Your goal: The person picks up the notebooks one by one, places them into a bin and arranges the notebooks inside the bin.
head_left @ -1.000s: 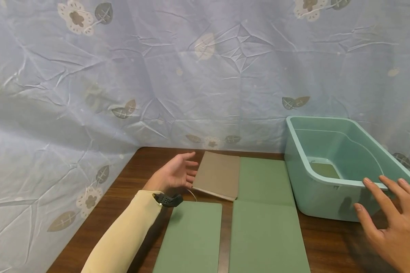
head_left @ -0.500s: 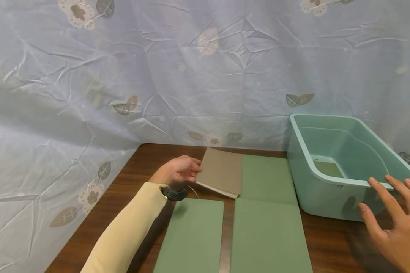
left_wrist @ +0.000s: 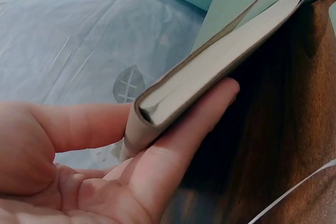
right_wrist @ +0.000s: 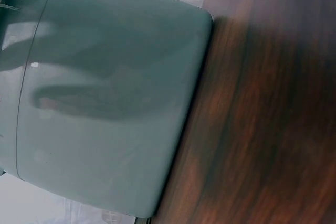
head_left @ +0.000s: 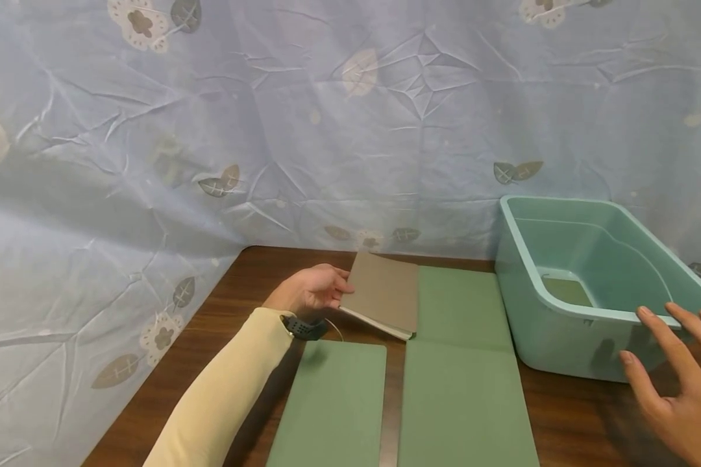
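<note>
My left hand (head_left: pixel 315 288) pinches the spine edge of a brown notebook (head_left: pixel 384 288) near the back of the table. In the left wrist view the notebook's cream pages (left_wrist: pixel 226 59) face the camera, its cover slightly parted from them at the far end. The fingers lie under it, and the notebook is tilted, with that edge off the table. My right hand (head_left: pixel 680 379), fingers spread and mostly straight, is at the front rim of a teal plastic bin (head_left: pixel 561 340); whether the fingertips touch it I cannot tell.
Green notebooks lie flat: one at the near left (head_left: pixel 335 405), one at the near right (head_left: pixel 464 402), one at the back (head_left: pixel 461 305) beside the brown notebook. A green flat item (head_left: pixel 566 292) rests inside the bin. Patterned cloth (head_left: pixel 304 130) hangs behind the wooden table (head_left: pixel 566 415).
My left hand has moved right onto the brown notebook's left edge and closed on it, from relaxed fingers beside it. The right hand stays by the bin. The view has shifted slightly.
</note>
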The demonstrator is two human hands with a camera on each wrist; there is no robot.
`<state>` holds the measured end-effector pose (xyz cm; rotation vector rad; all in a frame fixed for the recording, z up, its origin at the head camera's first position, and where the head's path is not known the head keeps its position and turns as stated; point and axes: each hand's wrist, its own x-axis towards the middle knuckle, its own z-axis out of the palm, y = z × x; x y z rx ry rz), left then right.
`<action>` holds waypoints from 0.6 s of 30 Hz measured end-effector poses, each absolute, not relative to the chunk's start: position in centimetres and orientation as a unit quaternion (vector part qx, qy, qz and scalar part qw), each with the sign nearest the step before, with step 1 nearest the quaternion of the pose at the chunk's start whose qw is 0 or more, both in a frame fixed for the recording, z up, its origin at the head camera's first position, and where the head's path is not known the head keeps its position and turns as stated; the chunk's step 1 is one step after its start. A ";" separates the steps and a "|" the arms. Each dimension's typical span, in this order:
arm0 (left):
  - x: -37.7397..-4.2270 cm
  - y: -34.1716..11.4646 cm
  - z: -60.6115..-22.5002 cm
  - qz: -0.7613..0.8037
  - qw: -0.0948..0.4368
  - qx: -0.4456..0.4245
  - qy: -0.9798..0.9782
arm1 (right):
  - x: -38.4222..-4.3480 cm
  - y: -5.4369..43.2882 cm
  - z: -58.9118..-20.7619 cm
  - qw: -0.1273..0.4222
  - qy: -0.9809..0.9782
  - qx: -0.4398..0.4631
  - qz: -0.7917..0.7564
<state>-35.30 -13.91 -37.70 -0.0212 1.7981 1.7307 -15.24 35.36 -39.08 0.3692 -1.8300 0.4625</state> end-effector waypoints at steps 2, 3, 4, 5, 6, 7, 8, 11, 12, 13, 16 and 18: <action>-35.3 -13.9 -37.7 0.654 0.318 -0.008 0.687 | -15.2 35.4 -39.2 0.571 -0.782 0.154 0.197; -35.4 -13.8 -37.8 0.654 0.319 -0.008 0.686 | -15.1 35.4 -39.2 0.569 -0.784 0.152 0.194; -35.4 -13.8 -37.8 0.653 0.316 -0.010 0.689 | -15.1 35.4 -39.2 0.569 -0.784 0.151 0.195; -35.4 -13.7 -37.7 0.651 0.312 -0.013 0.692 | -15.1 35.3 -39.2 0.571 -0.783 0.151 0.196; -35.4 -13.7 -37.7 0.650 0.309 -0.016 0.694 | -15.1 35.3 -39.2 0.571 -0.783 0.150 0.197; -35.4 -13.7 -37.8 0.650 0.305 -0.018 0.695 | -15.0 35.2 -39.1 0.571 -0.783 0.150 0.196; -35.3 -13.6 -37.8 0.651 0.301 -0.019 0.697 | -15.0 35.2 -39.1 0.572 -0.782 0.151 0.196; -35.2 -13.6 -37.9 0.658 0.292 -0.023 0.694 | -15.1 35.0 -39.0 0.573 -0.780 0.156 0.195; -35.1 -13.6 -37.9 0.663 0.287 -0.023 0.691 | -15.0 35.0 -39.0 0.572 -0.782 0.156 0.193; -35.0 -13.6 -37.9 0.667 0.282 -0.022 0.689 | -15.0 34.9 -39.0 0.573 -0.781 0.156 0.192; -34.8 -13.7 -37.8 0.685 0.270 -0.016 0.677 | -15.0 34.9 -39.0 0.574 -0.781 0.152 0.195; -34.5 -13.7 -37.7 0.698 0.259 -0.016 0.668 | -14.9 34.9 -39.0 0.571 -0.783 0.146 0.197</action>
